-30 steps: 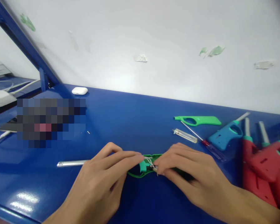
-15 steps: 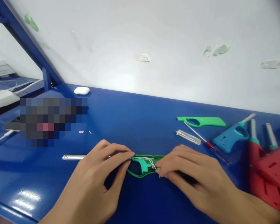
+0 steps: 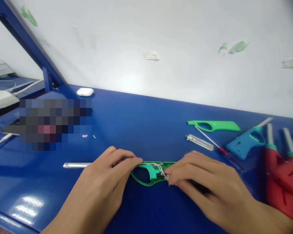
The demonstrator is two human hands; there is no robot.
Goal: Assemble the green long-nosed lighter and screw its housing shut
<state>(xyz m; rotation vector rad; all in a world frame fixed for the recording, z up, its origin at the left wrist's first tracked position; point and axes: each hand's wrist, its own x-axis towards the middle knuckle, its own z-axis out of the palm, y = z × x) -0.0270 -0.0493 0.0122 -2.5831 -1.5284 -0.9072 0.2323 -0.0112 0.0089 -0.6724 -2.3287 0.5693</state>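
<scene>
Green shell [image 3: 148, 185] w/ 1 teal pc [image 3: 151, 171], white wires [image 3: 160, 166]: L hand [image 3: 104, 182] pinches L end, R hand [image 3: 206, 182] clasps R part.

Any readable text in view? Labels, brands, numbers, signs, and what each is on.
None readable.
Open green casing: no legible lettering.
Blue lighter, red lighters: no legible lettering.
Small white scrap: any marks too small to read.
Pixelated patch: hidden, unreadable.
</scene>
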